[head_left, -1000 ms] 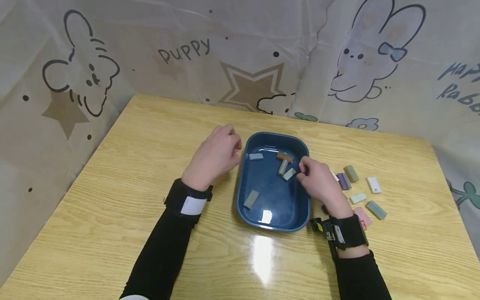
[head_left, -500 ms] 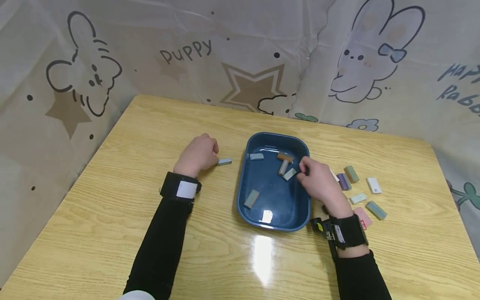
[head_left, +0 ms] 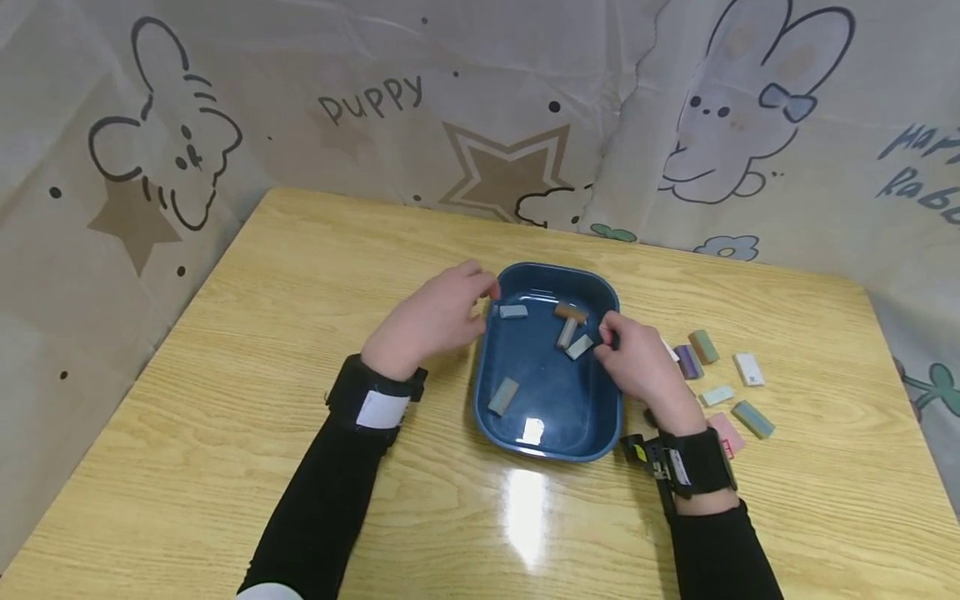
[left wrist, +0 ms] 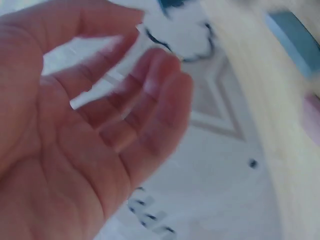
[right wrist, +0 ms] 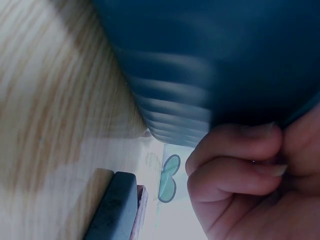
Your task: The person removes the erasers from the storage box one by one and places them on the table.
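A dark blue tray (head_left: 550, 435) stands on the table, with several small block-like pieces inside. Among them are a pale blue block (head_left: 513, 312), a brown block (head_left: 572, 313) and a grey-green block (head_left: 503, 397). My right hand (head_left: 636, 360) grips the tray's right rim, its fingers curled against the outer wall. At the left rim hovers my left hand (head_left: 435, 321), thumb and fingers loosely bent with nothing between them in the left wrist view. A teal block (left wrist: 297, 42) and a pink piece (left wrist: 312, 119) appear past its fingers.
Right of the tray lie several more blocks: a purple block (head_left: 688, 362), a green-and-brown block (head_left: 703, 347), a white block (head_left: 748, 369) and a blue-green block (head_left: 752, 419). A pink piece (head_left: 724, 435) is partly behind the right wrist. A printed cloth (head_left: 420, 50) hangs behind the wooden table (head_left: 225, 400).
My left hand went left to a pale blue block on the table, then came back right to the tray's left rim. The block is now hidden in the head view. My right hand stays put.
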